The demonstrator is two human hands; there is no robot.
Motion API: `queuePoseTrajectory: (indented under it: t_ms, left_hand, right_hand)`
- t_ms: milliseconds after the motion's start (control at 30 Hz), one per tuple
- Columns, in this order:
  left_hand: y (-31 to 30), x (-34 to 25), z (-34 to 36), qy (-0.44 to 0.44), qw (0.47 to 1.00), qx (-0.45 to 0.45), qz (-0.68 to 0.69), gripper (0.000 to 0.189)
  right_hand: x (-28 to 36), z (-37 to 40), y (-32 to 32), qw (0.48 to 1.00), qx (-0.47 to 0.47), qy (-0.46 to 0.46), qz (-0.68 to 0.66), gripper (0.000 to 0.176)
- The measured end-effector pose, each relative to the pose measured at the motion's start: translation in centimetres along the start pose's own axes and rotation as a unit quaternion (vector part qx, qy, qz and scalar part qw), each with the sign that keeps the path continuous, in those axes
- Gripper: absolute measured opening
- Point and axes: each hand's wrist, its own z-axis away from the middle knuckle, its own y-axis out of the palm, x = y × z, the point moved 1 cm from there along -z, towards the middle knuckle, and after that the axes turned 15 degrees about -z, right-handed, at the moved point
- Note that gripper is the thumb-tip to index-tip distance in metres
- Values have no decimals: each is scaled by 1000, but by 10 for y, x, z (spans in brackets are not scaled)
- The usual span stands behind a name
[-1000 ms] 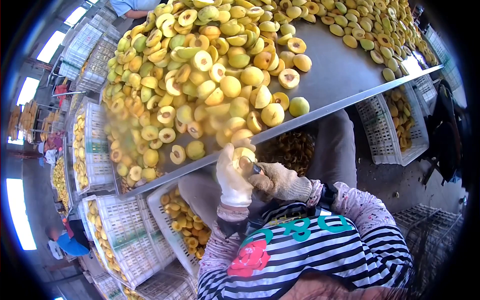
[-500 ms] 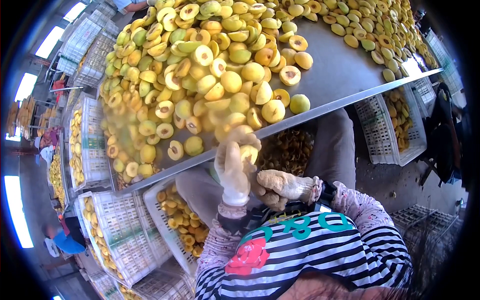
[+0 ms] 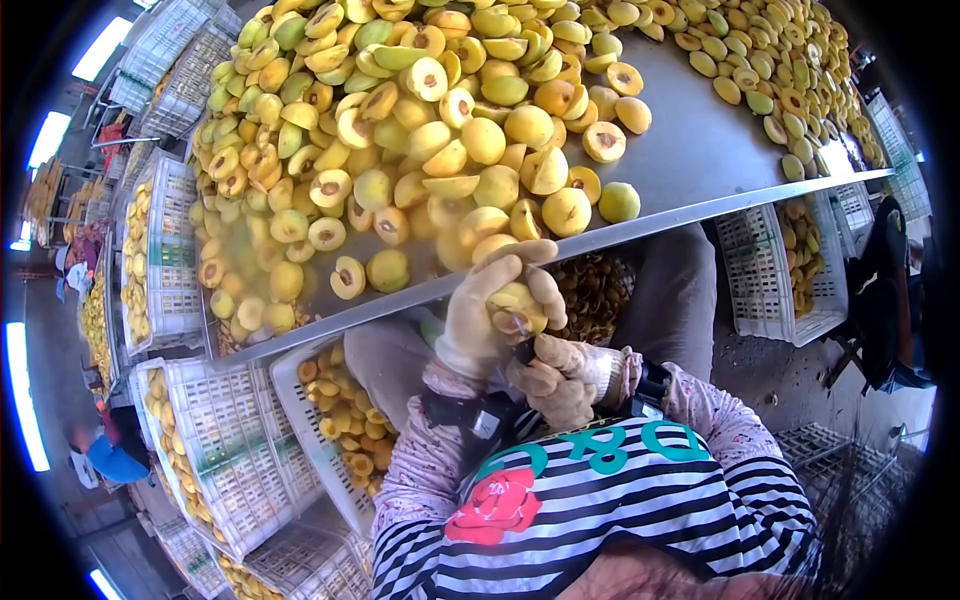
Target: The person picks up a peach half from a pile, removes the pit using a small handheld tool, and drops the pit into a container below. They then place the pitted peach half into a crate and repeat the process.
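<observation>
My left hand [image 3: 475,315], in a pale work glove, is closed round a yellow peach half [image 3: 517,308] just in front of the metal table's edge. The cut face with its stone side is turned toward my other hand. My gloved right hand [image 3: 565,380] grips a small pitting tool [image 3: 523,349], whose dark end shows beyond the fingers and whose thin tip meets the fruit. Most of its handle is hidden in the glove. Beyond the edge lies a heap of halved peaches [image 3: 400,160], some with brown stones still in them.
The metal table [image 3: 690,130] has a raised front rim and another peach pile [image 3: 790,60] at far right. White plastic crates [image 3: 250,450] of halves stand at left, one crate [image 3: 765,275] at right. Peach stones [image 3: 590,295] lie below, between my knees.
My left hand has turned the peach half toward my right hand. The right hand has come up, and its pitting tool now shows at the fruit. The view has shifted slightly.
</observation>
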Motion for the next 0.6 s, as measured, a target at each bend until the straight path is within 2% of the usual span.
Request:
queuePoseTrajectory:
  t_ms: [33,100,133,167,200,233,267,300,333,367,433,467,500,567,600]
  left_hand:
    - [0,8,-2,14,997,-47,54,37]
    - [-3,10,3,-3,975,-208,84,36]
    - [-10,6,16,-10,963,-271,-2,35]
    - [-6,-2,32,157,936,-252,-188,34]
    - [-7,-18,54,184,912,-274,-243,34]
    - [-3,-37,78,198,849,-301,-386,33]
    - [-1,-54,98,155,764,-365,-508,27]
    - [-1,-79,116,51,641,-362,-675,18]
    - [-13,-97,129,110,454,-333,-819,15]
    - [-22,-105,138,163,240,-283,-914,12]
    - [-25,-117,130,196,349,-345,-849,13]
    - [-16,-123,117,124,375,-358,-846,16]
    - [-25,-122,101,80,378,-351,-853,21]
    - [-62,-112,68,10,305,-302,-903,41]
    - [-69,-108,51,-49,251,-250,-934,46]
  right_hand:
    - [0,-3,-6,998,59,-9,-12,51]
    - [2,2,-8,996,84,7,-23,51]
    - [4,4,-6,995,97,14,-29,51]
    - [8,5,-10,999,47,-17,-4,49]
    - [11,6,-15,999,-5,-46,22,46]
    - [15,7,-20,995,-59,-71,49,44]
    - [17,3,-12,981,-154,-101,66,46]
    - [18,2,-1,957,-247,-130,83,49]
    - [19,1,2,955,-257,-134,64,48]
    - [17,-2,3,958,-244,-133,67,47]
    - [13,-6,6,962,-222,-135,79,46]
    - [11,-8,13,956,-239,-139,102,44]
    - [10,-8,20,952,-241,-142,125,46]
    - [8,-6,31,941,-246,-154,172,51]
    - [8,-2,30,945,-230,-150,177,49]
